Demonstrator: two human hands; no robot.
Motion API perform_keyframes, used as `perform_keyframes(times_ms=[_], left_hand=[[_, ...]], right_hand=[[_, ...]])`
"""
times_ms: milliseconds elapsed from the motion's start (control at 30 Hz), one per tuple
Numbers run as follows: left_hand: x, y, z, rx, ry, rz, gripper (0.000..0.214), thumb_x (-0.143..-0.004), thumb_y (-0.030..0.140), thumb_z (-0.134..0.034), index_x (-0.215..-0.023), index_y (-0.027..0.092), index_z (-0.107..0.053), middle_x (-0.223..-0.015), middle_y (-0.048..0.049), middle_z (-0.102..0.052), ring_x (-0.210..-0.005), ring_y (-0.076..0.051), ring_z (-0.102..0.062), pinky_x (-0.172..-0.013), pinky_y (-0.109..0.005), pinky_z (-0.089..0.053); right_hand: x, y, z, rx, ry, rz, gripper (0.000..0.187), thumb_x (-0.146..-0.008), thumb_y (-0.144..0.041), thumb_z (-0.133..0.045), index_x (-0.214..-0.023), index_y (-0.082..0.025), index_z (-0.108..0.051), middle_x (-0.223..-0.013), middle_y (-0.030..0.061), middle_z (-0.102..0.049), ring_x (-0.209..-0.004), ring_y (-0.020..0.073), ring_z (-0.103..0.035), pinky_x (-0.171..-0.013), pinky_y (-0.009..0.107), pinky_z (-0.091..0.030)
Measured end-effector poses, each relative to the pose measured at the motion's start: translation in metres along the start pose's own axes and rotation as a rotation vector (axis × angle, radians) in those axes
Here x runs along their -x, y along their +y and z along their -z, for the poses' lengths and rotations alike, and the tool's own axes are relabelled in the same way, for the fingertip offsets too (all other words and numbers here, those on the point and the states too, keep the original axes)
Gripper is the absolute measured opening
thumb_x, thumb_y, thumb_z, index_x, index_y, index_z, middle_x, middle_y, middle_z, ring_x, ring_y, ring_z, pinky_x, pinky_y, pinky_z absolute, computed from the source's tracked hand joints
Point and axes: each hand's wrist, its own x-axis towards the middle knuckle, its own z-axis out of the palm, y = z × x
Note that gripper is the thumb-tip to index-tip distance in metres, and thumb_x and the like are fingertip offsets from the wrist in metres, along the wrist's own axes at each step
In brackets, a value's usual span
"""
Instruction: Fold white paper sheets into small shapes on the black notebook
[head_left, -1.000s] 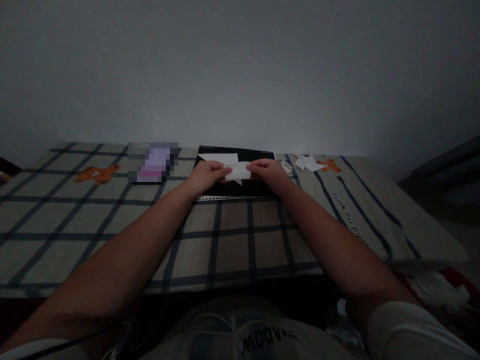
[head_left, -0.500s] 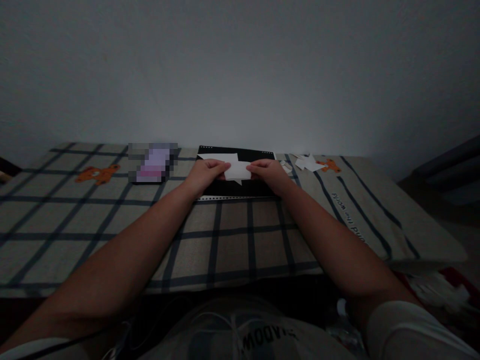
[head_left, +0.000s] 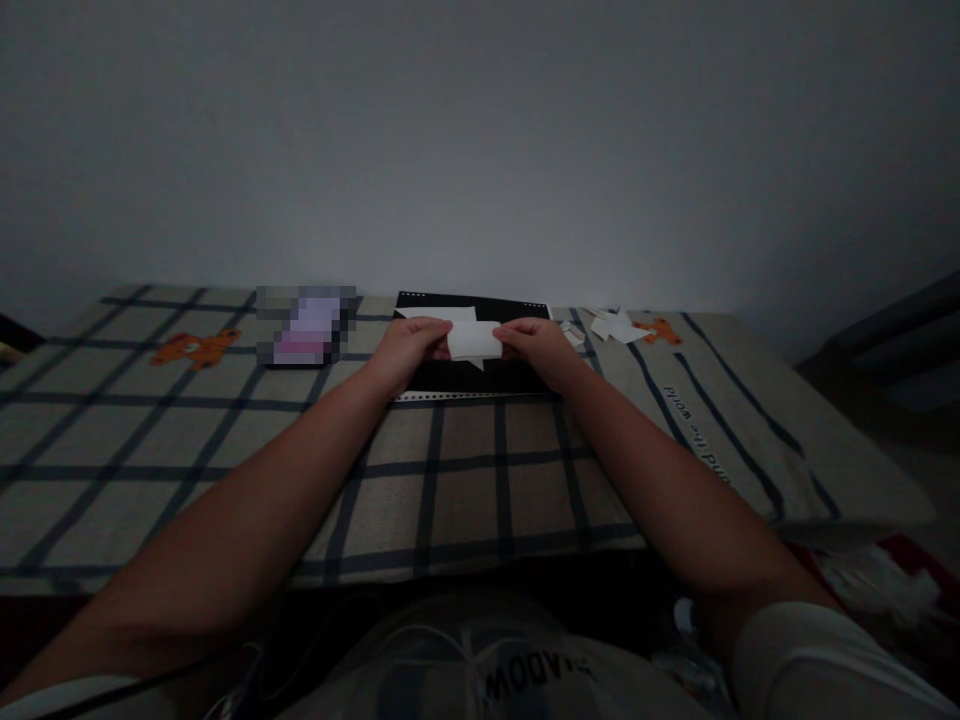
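A small white piece of paper [head_left: 475, 341] is stretched between my two hands. My left hand [head_left: 412, 348] pinches its left edge with the thumb on top, and my right hand [head_left: 536, 345] pinches the right edge the same way. Beneath it lies a black mat [head_left: 480, 380] with white dotted borders. Another white paper [head_left: 442, 313] with pointed corners rests on the mat, partly covered by my left hand and the held piece.
White paper scraps [head_left: 619, 327] lie right of the mat, with smaller bits [head_left: 572, 334] beside my right hand. A blurred phone-like device [head_left: 307, 330] is at the left. A checked cloth [head_left: 465, 480] covers the table, which meets a grey wall [head_left: 480, 150].
The held paper's left end now shows more fully, as my left thumb has shifted slightly left toward its edge. My right hand has barely moved.
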Motion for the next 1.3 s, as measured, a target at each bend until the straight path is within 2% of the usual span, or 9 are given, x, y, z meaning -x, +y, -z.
perform_keyframes(times_ms=[167, 333, 567, 767, 933, 1033, 1167, 1300], left_hand=[[0.002, 0.003, -0.001, -0.047, -0.021, 0.016, 0.015, -0.081, 0.027, -0.082, -0.08, 0.013, -0.075, -0.071, -0.0021, -0.072, -0.063, -0.011, -0.066, -0.068, -0.025, -0.059], [0.004, 0.006, 0.0, -0.168, -0.082, 0.044, 0.022, -0.076, 0.032, -0.09, -0.08, 0.015, -0.077, -0.068, -0.0028, -0.074, -0.061, -0.011, -0.066, -0.069, -0.025, -0.059], [0.007, 0.011, 0.0, -0.311, -0.069, -0.066, 0.021, -0.08, 0.033, -0.087, -0.079, 0.015, -0.076, -0.073, -0.0037, -0.076, -0.061, -0.011, -0.063, -0.068, -0.026, -0.055], [0.008, 0.009, 0.0, -0.237, -0.146, -0.024, 0.024, -0.072, 0.03, -0.092, -0.085, 0.015, -0.078, -0.077, -0.0038, -0.078, -0.068, -0.013, -0.068, -0.076, -0.028, -0.059], [0.008, 0.01, 0.002, -0.261, -0.166, -0.057, 0.023, -0.071, 0.029, -0.091, -0.083, 0.015, -0.078, -0.08, -0.0046, -0.079, -0.068, -0.013, -0.069, -0.077, -0.029, -0.061], [0.01, 0.011, 0.004, -0.22, -0.207, -0.072, 0.026, -0.072, 0.029, -0.089, -0.091, 0.014, -0.079, -0.084, -0.0055, -0.08, -0.073, -0.014, -0.072, -0.083, -0.032, -0.062], [0.009, 0.01, 0.007, -0.154, -0.222, -0.154, 0.044, -0.075, 0.034, -0.087, -0.114, 0.015, -0.079, -0.098, -0.0077, -0.081, -0.082, -0.016, -0.075, -0.086, -0.035, -0.064], [0.008, 0.009, 0.009, -0.246, -0.231, -0.222, 0.054, -0.074, 0.037, -0.088, -0.123, 0.016, -0.078, -0.099, -0.0077, -0.08, -0.083, -0.017, -0.074, -0.086, -0.036, -0.062]], right_hand=[[-0.001, 0.0, 0.001, 0.027, 0.058, 0.018, 0.017, -0.076, -0.034, -0.081, -0.081, -0.019, -0.077, -0.073, 0.0023, -0.074, -0.065, 0.014, -0.063, -0.069, 0.031, -0.053], [0.0, -0.004, 0.003, 0.059, 0.113, 0.061, 0.023, -0.074, -0.039, -0.081, -0.082, -0.018, -0.076, -0.068, 0.0015, -0.072, -0.064, 0.0144, -0.062, -0.066, 0.031, -0.054], [-0.001, -0.003, 0.001, 0.068, 0.126, 0.065, 0.02, -0.077, -0.038, -0.079, -0.083, -0.018, -0.077, -0.067, 0.0011, -0.07, -0.064, 0.0149, -0.063, -0.068, 0.031, -0.053], [-0.006, 0.003, 0.005, 0.036, 0.148, 0.085, 0.022, -0.076, -0.04, -0.081, -0.083, -0.02, -0.077, -0.07, 0.0008, -0.071, -0.065, 0.0152, -0.063, -0.069, 0.032, -0.053], [-0.007, 0.004, 0.006, 0.05, 0.136, 0.108, 0.027, -0.074, -0.045, -0.082, -0.084, -0.02, -0.078, -0.072, 0.0017, -0.072, -0.067, 0.0154, -0.063, -0.069, 0.032, -0.052], [-0.007, 0.004, 0.007, 0.052, 0.107, 0.107, 0.029, -0.072, -0.045, -0.082, -0.084, -0.019, -0.077, -0.07, 0.0009, -0.072, -0.066, 0.0152, -0.062, -0.069, 0.032, -0.051], [-0.005, 0.002, 0.011, 0.11, 0.072, 0.085, 0.025, -0.073, -0.042, -0.082, -0.084, -0.019, -0.078, -0.075, 0.0027, -0.074, -0.068, 0.0158, -0.062, -0.07, 0.032, -0.051], [-0.002, 0.0, 0.014, 0.208, 0.044, 0.079, 0.021, -0.077, -0.038, -0.08, -0.086, -0.019, -0.08, -0.077, 0.0033, -0.075, -0.069, 0.0162, -0.063, -0.071, 0.033, -0.051]])
